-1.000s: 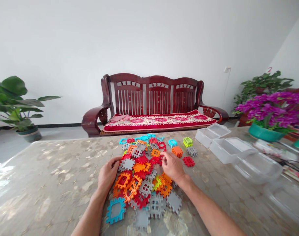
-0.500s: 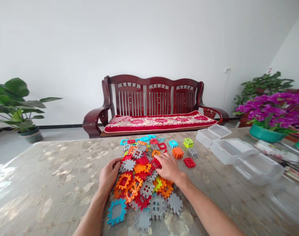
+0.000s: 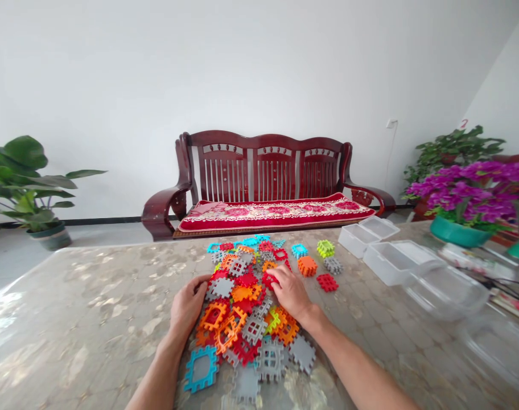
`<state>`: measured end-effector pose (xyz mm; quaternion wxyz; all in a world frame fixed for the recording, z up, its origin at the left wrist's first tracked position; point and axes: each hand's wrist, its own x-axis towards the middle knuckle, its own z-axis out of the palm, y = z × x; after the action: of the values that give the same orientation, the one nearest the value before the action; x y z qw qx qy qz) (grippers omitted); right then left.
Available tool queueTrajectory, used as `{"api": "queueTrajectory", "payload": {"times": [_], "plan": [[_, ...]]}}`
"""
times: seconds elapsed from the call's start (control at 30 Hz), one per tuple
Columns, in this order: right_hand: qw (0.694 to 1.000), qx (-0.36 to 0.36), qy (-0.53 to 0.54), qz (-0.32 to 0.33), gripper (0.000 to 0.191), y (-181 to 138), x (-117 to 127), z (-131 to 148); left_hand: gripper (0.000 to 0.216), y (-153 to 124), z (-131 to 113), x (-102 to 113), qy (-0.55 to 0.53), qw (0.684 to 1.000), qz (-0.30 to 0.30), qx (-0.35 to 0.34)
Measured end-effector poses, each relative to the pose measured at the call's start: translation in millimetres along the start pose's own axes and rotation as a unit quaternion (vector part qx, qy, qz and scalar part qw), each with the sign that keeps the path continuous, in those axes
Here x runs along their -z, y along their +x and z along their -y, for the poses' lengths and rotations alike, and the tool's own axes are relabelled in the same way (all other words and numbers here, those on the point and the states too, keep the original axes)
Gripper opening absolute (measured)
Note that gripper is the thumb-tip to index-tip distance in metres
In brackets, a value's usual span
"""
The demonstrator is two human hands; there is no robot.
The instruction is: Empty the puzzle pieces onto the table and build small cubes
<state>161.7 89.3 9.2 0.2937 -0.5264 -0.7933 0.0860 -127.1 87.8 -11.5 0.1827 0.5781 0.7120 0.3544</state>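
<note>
A heap of interlocking plastic tiles (image 3: 246,293) in red, orange, grey, blue and lime lies in front of me, several with window-like cutouts. My left hand (image 3: 188,302) rests against the heap's left edge, thumb and fingers apart, with nothing visible in it. On the right side of the heap, my right hand (image 3: 290,291) has its bent fingers on a red tile (image 3: 270,279) and seems to grip it; its fingertips are partly hidden. Right of the heap sit small sorted stacks: blue (image 3: 299,250), orange (image 3: 307,266), lime (image 3: 325,248), grey (image 3: 333,265) and red (image 3: 327,282).
Clear plastic boxes (image 3: 390,265) with lids stand along the table's right side. Beyond them is a teal pot (image 3: 460,232) of purple flowers. A wooden bench (image 3: 276,165) with a red cushion stands behind the table (image 3: 97,319). A potted plant (image 3: 50,236) is at left.
My right hand has drawn slightly inward and down, its fingers more bent over the red tile. My left hand stays by the heap. The whole view has shifted slightly.
</note>
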Motion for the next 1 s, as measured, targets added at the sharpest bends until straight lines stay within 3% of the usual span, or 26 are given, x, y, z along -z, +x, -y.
{"api": "queueTrajectory", "payload": {"times": [0.13,0.27,0.43,0.53,0.7,0.87,1.0], "plan": [[0.987,-0.052,0.117,-0.101,0.029,-1.7,10.9,-8.1,0.035,-0.5,-0.3,-0.1,-0.002,1.0,0.001,-0.001],[0.948,-0.158,0.195,-0.197,0.031,-10.5,33.3,-37.3,0.035,0.3,0.9,-0.3,-0.003,1.0,0.0,0.0],[0.896,-0.27,0.219,-0.277,0.045,-32.9,54.6,-93.1,0.036,0.7,0.6,-0.1,0.005,1.0,0.001,0.004],[0.879,-0.313,0.196,-0.301,0.051,-44.0,59.0,-118.2,0.035,1.0,0.6,-0.2,0.002,1.0,0.003,0.004],[0.893,-0.337,0.119,-0.275,0.05,-50.9,62.8,-130.7,0.035,1.5,0.8,0.2,0.008,1.0,0.001,0.011],[0.905,-0.382,-0.014,-0.186,0.04,-53.6,68.3,-119.8,0.035,0.7,-0.4,1.2,0.018,1.0,0.0,0.011],[0.921,-0.356,-0.064,-0.143,0.048,-54.1,70.4,-104.4,0.036,1.2,0.4,0.2,0.022,1.0,-0.001,0.006]]}}
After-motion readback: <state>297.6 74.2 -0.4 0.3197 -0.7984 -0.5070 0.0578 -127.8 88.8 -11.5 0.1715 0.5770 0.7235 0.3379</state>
